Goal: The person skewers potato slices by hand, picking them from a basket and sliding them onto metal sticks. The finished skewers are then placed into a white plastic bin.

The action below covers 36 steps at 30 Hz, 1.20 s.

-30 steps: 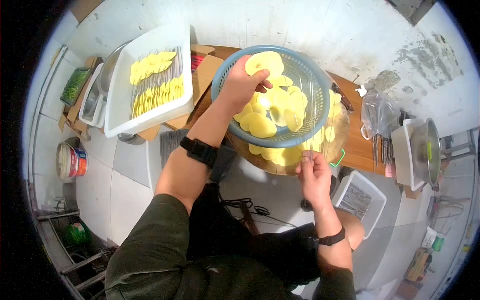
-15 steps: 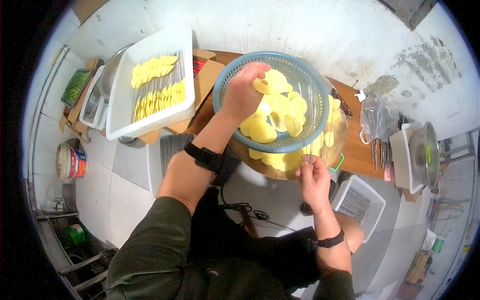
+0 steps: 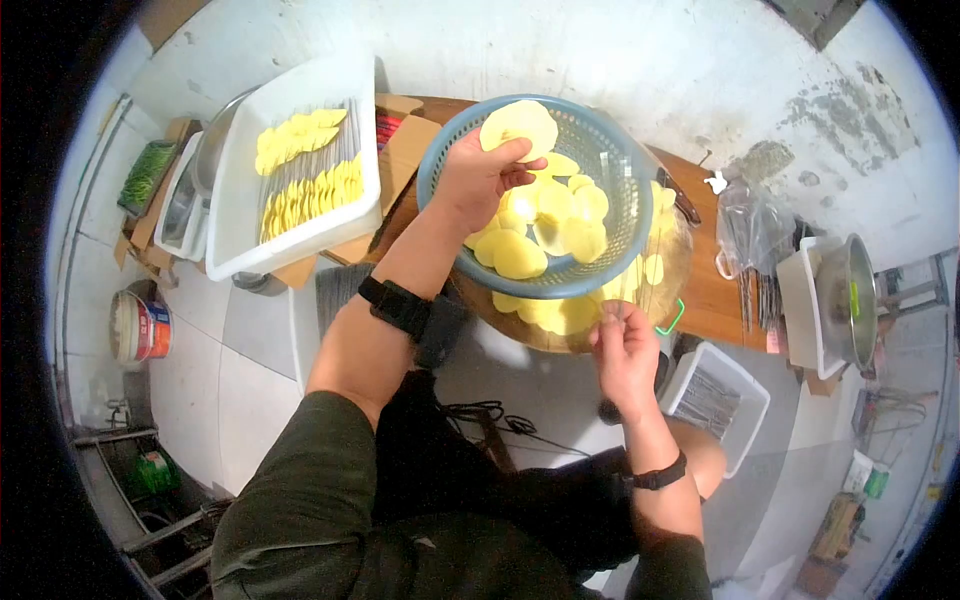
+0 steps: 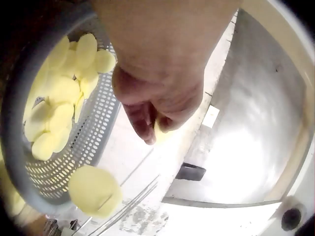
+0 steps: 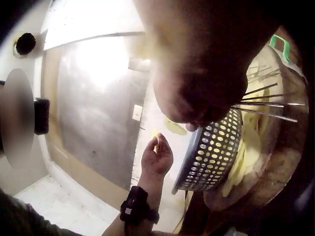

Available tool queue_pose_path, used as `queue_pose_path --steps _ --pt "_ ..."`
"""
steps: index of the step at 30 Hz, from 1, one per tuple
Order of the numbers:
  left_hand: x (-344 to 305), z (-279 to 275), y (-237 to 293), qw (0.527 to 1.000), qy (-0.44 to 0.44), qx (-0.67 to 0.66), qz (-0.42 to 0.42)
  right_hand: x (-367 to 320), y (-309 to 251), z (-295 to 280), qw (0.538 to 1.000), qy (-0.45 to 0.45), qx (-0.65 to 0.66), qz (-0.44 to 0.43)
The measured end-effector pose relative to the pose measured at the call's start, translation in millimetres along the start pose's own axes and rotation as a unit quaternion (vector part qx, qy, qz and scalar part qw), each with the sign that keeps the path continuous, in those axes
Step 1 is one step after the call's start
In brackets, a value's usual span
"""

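Observation:
Above the blue-grey basket, the left hand pinches a round yellow slice between thumb and fingers. Several more slices lie in the basket. At the basket's near right edge, the right hand pinches the ends of thin metal skewers, which fan out past the hand as skewers in the right wrist view. In the left wrist view, a slice appears at a skewer, away from the left hand; how it is attached is unclear.
A white tray at left holds rows of skewered slices. The basket rests over a round wooden board with more slices. A knife lies behind it. Lower right stands a white bin of skewers; a metal bowl is farther right.
The left hand has turned over from its palm-down pose half a second ago, and its slice now shows face-up near the basket's far rim. The right hand has barely moved.

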<state>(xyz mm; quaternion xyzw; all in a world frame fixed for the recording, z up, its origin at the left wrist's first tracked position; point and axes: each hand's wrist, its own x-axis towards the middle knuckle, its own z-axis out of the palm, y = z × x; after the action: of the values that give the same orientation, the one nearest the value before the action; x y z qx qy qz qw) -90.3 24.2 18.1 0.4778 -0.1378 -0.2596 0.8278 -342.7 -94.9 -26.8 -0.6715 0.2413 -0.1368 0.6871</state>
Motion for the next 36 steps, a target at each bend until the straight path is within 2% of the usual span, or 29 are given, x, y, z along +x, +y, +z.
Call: queue_pose_path --steps 1,5,7,14,20,25,36 --pt "0.5 -0.5 0.9 1.0 -0.004 -0.012 -0.009 0.6 -0.4 0.9 0.999 0.02 0.03 -0.001" --pt "1.2 -2.5 1.5 1.0 -0.013 -0.014 -0.023 4.2 0.8 -2.4 1.0 0.019 0.004 -0.019" --pt "1.8 -3.6 0.7 0.999 -0.039 0.007 -0.02 2.9 0.1 -2.0 1.0 -0.018 -0.005 0.017" --pt "2.6 -7.5 1.6 0.999 -0.035 0.015 -0.03 0.4 -1.2 -1.7 0.998 -0.038 -0.05 0.006" --pt "3.8 -7.7 2.0 0.999 -0.045 0.01 -0.028 1.7 -2.6 -1.0 0.999 -0.043 -0.007 0.005" --pt "3.0 -6.6 5.9 0.996 -0.033 -0.062 -0.059 1.7 -3.5 -0.4 0.999 -0.041 -0.008 0.014" --pt "0.6 -6.0 5.4 0.998 -0.051 -0.009 -0.028 -0.2 -3.6 0.9 0.999 -0.039 -0.019 0.004"
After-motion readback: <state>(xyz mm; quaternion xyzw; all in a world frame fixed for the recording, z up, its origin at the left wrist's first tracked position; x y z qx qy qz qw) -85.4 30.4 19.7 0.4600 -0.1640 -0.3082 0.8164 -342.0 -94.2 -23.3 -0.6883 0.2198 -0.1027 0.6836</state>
